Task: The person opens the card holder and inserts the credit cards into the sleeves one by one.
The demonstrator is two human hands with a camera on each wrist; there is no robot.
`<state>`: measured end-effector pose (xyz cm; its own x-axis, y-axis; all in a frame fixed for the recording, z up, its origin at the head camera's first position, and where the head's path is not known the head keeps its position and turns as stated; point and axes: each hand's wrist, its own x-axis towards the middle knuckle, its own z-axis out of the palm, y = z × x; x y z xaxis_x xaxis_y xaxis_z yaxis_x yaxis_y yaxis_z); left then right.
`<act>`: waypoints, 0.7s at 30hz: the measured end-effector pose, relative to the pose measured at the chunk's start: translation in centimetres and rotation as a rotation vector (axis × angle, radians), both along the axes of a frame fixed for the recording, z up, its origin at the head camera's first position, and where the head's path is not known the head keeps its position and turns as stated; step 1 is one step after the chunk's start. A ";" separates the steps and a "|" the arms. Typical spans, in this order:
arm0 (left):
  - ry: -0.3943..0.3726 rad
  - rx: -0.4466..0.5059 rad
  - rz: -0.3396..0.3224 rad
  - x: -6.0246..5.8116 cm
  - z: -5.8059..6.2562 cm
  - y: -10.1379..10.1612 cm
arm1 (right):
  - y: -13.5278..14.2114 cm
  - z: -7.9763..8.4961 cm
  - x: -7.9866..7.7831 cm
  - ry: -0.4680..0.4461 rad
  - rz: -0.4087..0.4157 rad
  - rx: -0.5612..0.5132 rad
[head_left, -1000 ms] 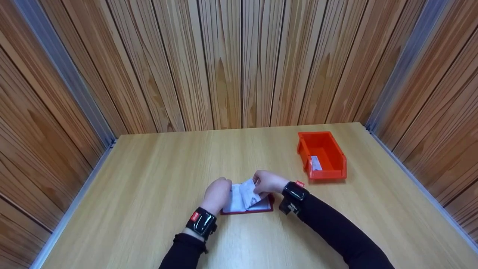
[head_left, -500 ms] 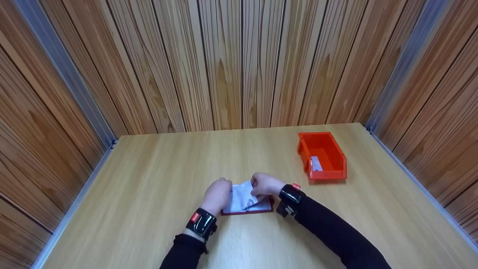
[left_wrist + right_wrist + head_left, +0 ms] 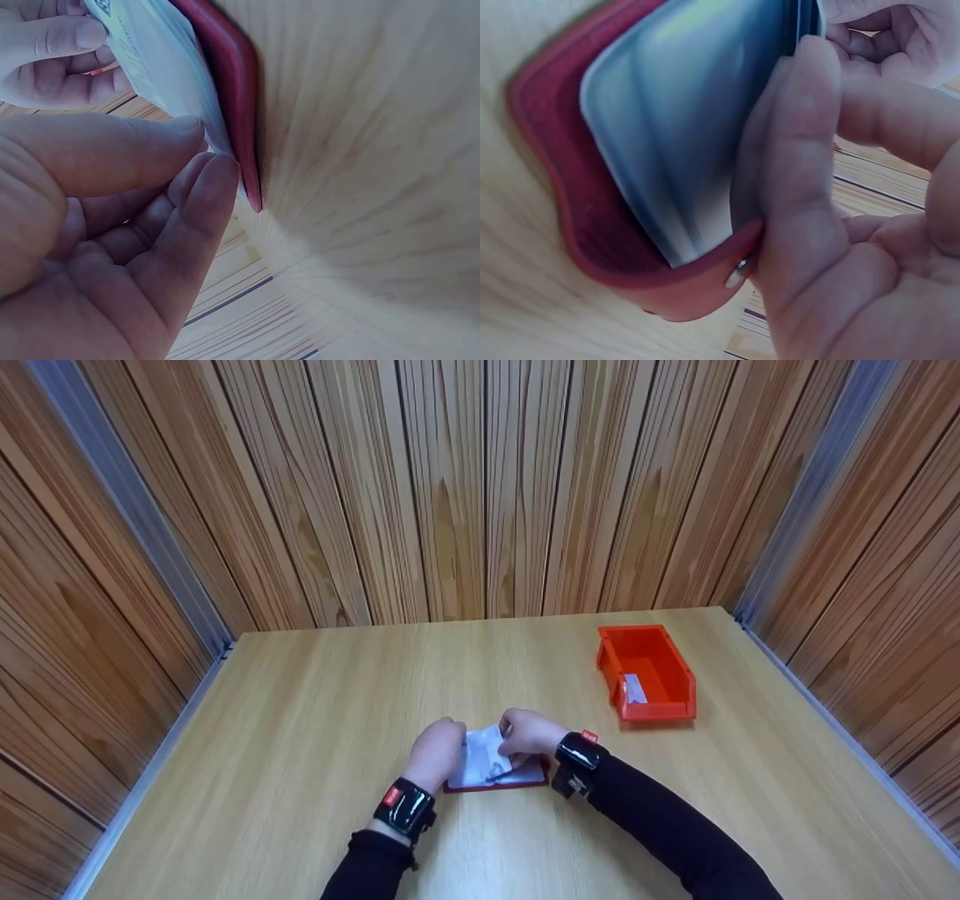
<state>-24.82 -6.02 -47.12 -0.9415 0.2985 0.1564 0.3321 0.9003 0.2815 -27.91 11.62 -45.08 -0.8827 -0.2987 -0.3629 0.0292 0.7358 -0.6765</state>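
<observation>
A red card holder lies open on the table in the head view, with clear plastic sleeves inside. My left hand is at its left side. In the left wrist view, the left thumb and fingers pinch the edge of the sleeves beside the red cover. My right hand pinches a raised sleeve with a printed card in it. In the right wrist view, the holder's snap strap curves up beside the right fingers, and more sleeves lie over the red cover.
An orange-red bin stands at the right rear of the wooden table, a small white printed piece inside it. Wood-panelled walls close off the back and both sides.
My right hand has moved a little to the left, turning the pinched sleeve over toward the left side of the holder. The left hand has stayed in place.
</observation>
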 end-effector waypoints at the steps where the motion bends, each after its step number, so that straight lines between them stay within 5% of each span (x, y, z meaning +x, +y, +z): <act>1: 0.005 0.001 -0.003 0.0 0.0 0.0 | 0.0 -0.1 0.0 0.001 -0.003 -0.002; 14: 0.033 -0.008 -0.040 0.1 -0.1 -0.3 | -0.7 -0.4 0.1 0.037 0.025 -0.001; 21: -0.013 0.000 -0.029 0.0 0.0 -0.3 | -1.2 -0.6 0.1 0.100 0.062 0.034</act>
<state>-24.77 -6.31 -47.11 -0.9344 0.3256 0.1445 0.3544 0.8904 0.2856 -27.81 10.40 -45.66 -0.8952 -0.3429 -0.2848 -0.0835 0.7566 -0.6485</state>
